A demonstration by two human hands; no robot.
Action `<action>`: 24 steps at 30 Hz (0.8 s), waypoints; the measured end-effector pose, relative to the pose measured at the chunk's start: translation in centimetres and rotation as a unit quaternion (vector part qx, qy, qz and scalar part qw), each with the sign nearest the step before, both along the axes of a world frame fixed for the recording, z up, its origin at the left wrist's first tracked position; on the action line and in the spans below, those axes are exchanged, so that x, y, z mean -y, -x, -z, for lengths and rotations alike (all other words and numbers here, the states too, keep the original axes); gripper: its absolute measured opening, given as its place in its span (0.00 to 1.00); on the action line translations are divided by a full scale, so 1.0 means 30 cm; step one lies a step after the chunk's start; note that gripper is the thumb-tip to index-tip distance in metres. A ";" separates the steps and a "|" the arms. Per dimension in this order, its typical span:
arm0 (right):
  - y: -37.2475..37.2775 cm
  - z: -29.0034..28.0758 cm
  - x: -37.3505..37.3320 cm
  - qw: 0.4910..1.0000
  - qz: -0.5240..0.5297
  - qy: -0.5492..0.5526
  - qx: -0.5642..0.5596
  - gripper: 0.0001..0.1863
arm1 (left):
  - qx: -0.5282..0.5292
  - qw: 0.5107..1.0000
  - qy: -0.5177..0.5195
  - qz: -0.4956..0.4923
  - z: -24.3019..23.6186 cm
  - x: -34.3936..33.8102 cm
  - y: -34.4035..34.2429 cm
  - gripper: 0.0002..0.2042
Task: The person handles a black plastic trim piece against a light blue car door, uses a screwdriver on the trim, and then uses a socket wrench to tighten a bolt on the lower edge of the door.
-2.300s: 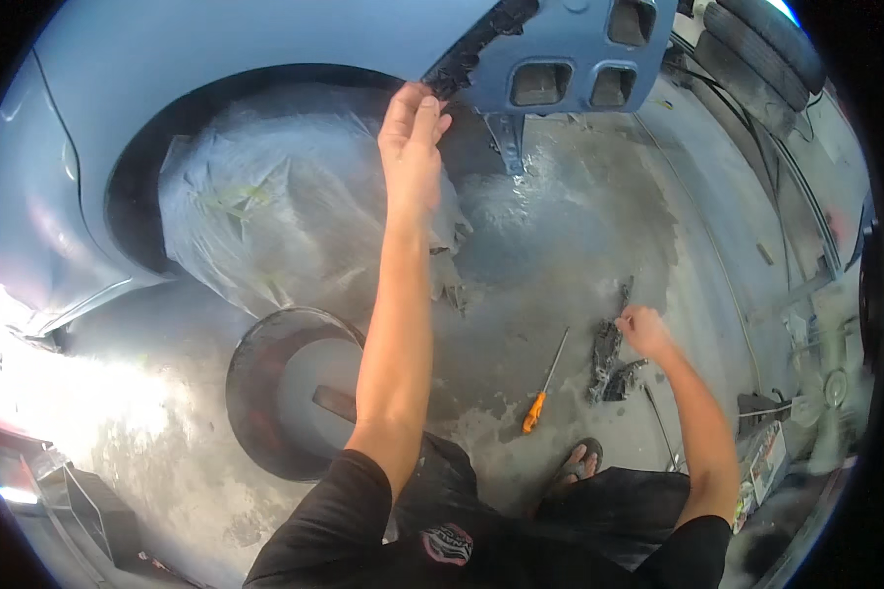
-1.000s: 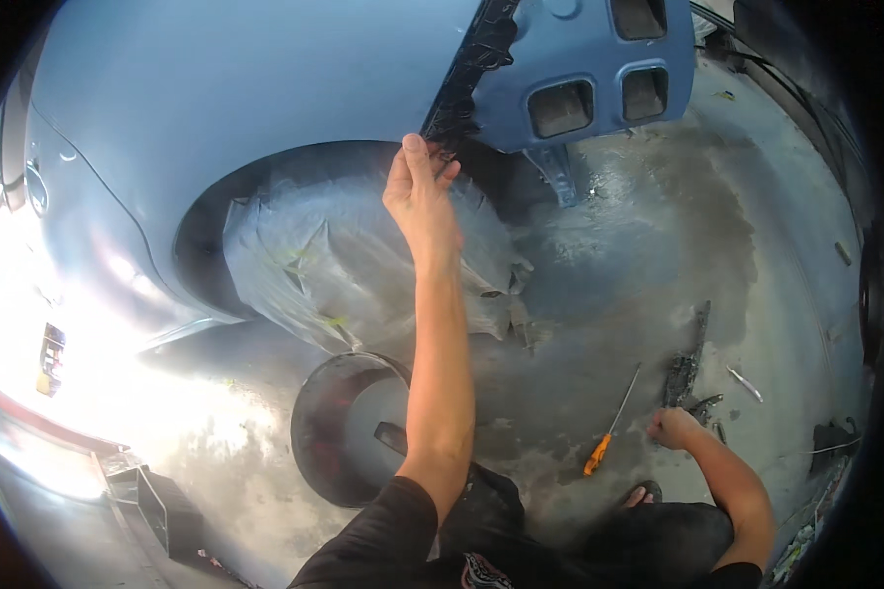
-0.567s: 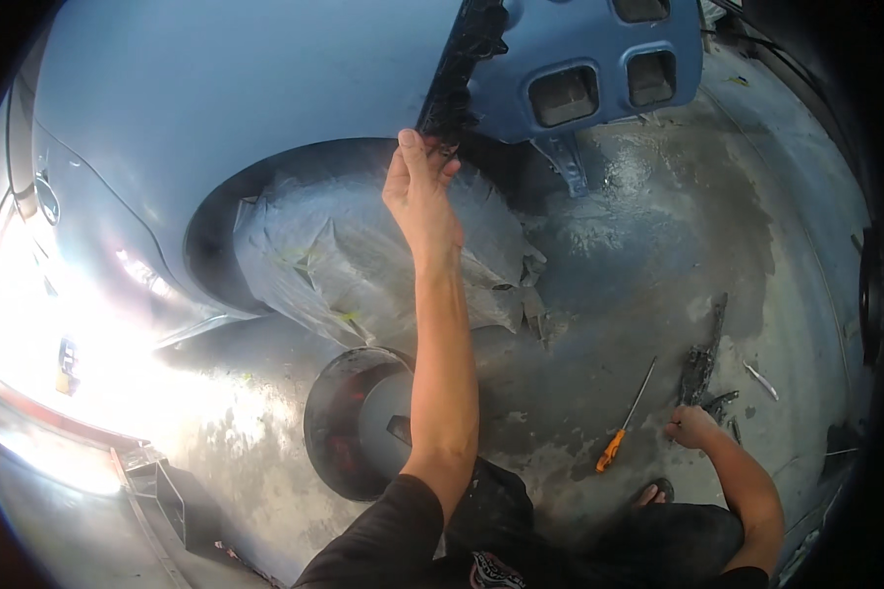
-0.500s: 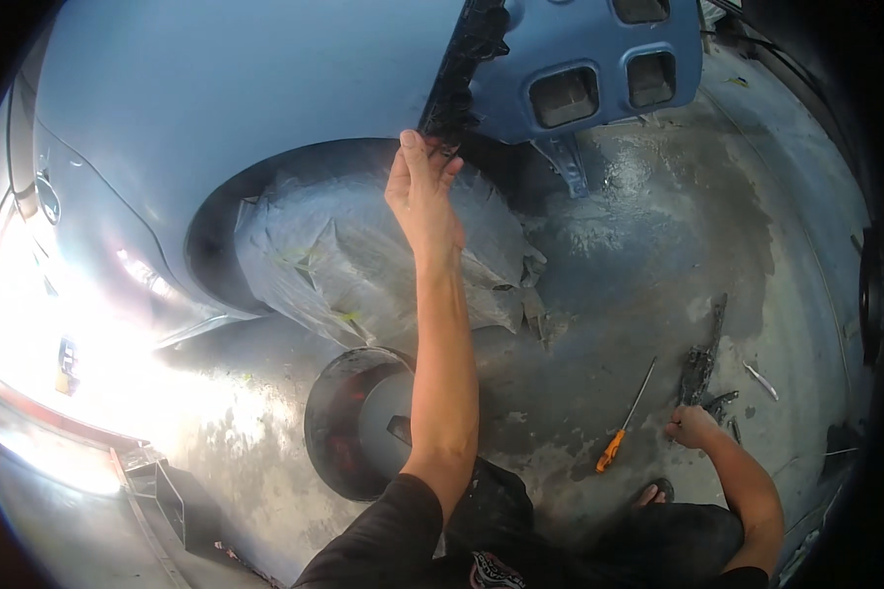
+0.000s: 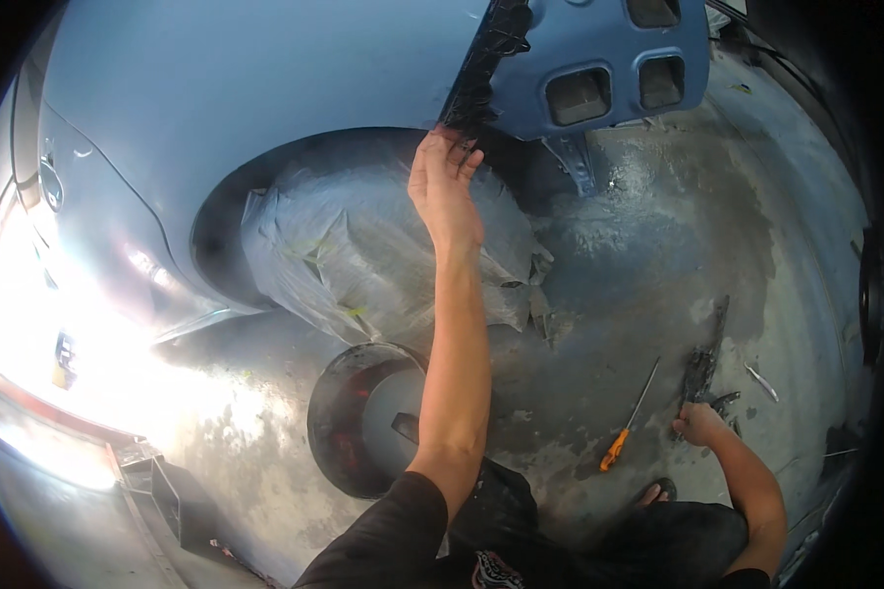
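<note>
My left hand (image 5: 447, 187) reaches up to the lower end of a black plastic bracket strip (image 5: 483, 69), its fingers closed round the tip. The strip runs along the edge of a blue-grey car body panel (image 5: 265, 69), above the wheel arch. Down on the floor at the right, my right hand (image 5: 699, 424) is closed beside a long black plastic part (image 5: 699, 373) and smaller dark pieces. What its fingers hold is hidden. Left of that hand lies an orange-handled screwdriver (image 5: 615, 450).
Wrinkled plastic sheeting (image 5: 363, 245) covers the wheel. A dark round bucket-like container (image 5: 339, 432) stands under my left forearm. A small silvery tool (image 5: 761, 383) lies on the floor beyond the black parts. The blue panel with square openings (image 5: 609, 59) overhangs the floor.
The view has shifted slightly, with the car sitting a little farther right in it. My left thumb and fingers have changed position at the strip's end. The right hand stays by the black parts.
</note>
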State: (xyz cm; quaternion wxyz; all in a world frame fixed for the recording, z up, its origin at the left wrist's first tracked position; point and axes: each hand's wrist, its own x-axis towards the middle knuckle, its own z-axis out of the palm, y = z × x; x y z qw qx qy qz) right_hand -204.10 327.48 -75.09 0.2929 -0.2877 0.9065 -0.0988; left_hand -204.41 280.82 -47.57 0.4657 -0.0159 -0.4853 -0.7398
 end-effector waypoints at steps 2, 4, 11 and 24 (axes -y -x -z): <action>0.002 -0.025 0.000 1.000 0.025 -0.007 0.017 0.16 | 0.010 0.999 0.024 -0.018 0.005 -0.002 0.003 0.14; 0.011 -0.011 -0.024 1.000 0.019 -0.014 0.018 0.17 | 0.010 1.000 0.018 -0.013 0.009 -0.006 0.012 0.13; 0.006 0.006 -0.015 0.998 0.044 -0.027 0.037 0.18 | 0.023 0.999 0.023 -0.008 0.002 0.008 0.002 0.12; 0.012 0.026 -0.032 0.999 0.003 -0.037 0.035 0.18 | 0.024 0.999 0.024 -0.018 0.000 -0.001 0.014 0.13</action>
